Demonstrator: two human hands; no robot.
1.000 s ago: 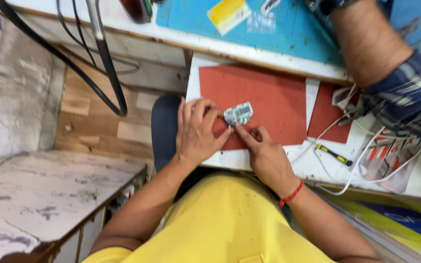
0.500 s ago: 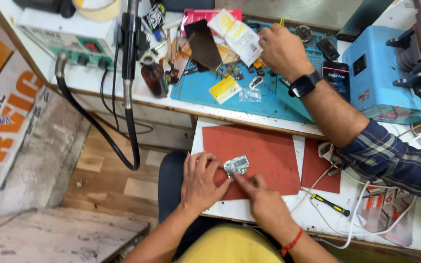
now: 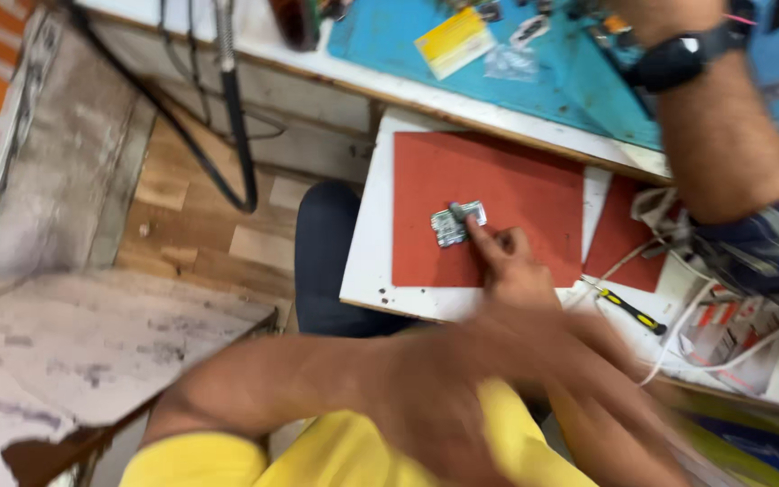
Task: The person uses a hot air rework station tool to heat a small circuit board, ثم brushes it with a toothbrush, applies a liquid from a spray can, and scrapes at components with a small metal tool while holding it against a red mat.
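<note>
The small circuit board (image 3: 457,223) lies flat on the larger red mat (image 3: 489,212), just right of the frame's centre, on the white counter (image 3: 362,261) below the blue work surface (image 3: 579,86). The right hand (image 3: 507,266) reaches up from the lower middle of the frame, and its extended forefinger presses the right edge of the board; the grip is not closed around anything, only the fingertip bears on the part. The left hand (image 3: 435,397) crosses the lower centre of the frame as a heavy blur, apart from the board; whether it is spread or closed cannot be told from this view. To hold the board well, keep the fingertip pressure straight down so the part does not slide on the mat, and bear on the board's edge rather than on its components. Keep the board wholly on the mat, away from its border. A yellow-handled screwdriver (image 3: 631,311) lies at the right, beside white cables (image 3: 678,298) and a smaller red mat (image 3: 619,239); avoid dragging the cables across the working area. Another person's forearm (image 3: 723,144), wearing a dark wristwatch (image 3: 682,59), occupies the upper right of the frame over the blue surface; allow it clearance.
</note>
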